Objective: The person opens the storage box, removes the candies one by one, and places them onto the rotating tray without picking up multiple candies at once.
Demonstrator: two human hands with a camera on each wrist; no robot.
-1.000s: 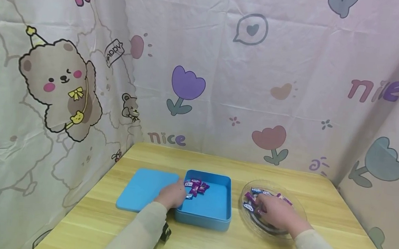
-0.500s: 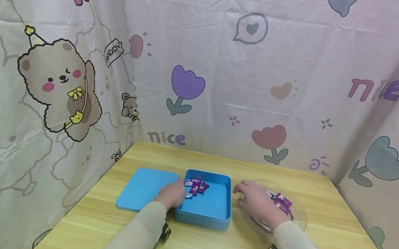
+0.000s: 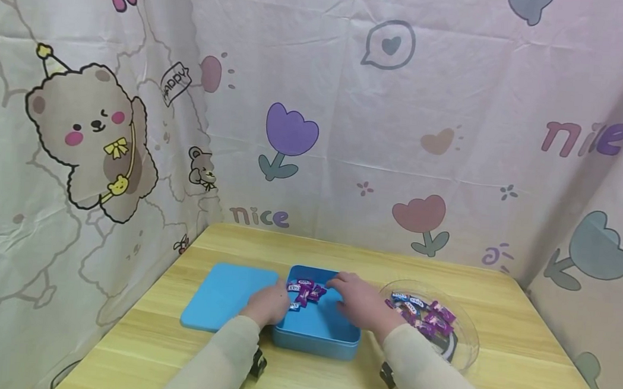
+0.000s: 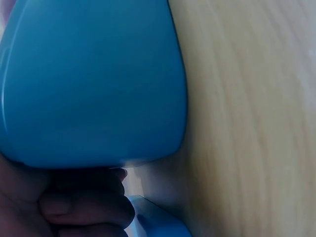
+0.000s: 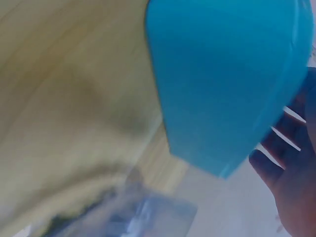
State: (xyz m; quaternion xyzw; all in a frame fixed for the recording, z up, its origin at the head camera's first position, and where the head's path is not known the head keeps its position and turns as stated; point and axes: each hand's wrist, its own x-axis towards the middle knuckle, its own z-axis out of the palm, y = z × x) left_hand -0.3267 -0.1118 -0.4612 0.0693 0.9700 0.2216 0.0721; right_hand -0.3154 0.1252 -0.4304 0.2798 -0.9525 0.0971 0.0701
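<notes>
A blue open box [image 3: 318,345] stands on the table with several small wrapped candies [image 3: 304,293], purple and blue, at its left side. My left hand [image 3: 268,305] grips the box's left wall; in the left wrist view its curled fingers [image 4: 89,205] lie against the box's side. My right hand [image 3: 361,301] reaches over the box's right wall, fingers toward the candies. In the right wrist view that hand's fingers [image 5: 284,140] are partly behind the box, and whether they hold a candy is hidden. A clear round dish [image 3: 471,341] on the right holds more wrapped candies [image 3: 439,318].
Left of the box, a flat blue lid [image 3: 225,296] lies on the wooden table [image 3: 517,326]. Printed cloth [image 3: 344,101] hangs behind the table and along both sides. A dark strap piece [image 3: 388,375] sits at the right wrist.
My right hand has moved left from the dish to above the box's right half, uncovering candies in the dish. The left hand stays on the box wall.
</notes>
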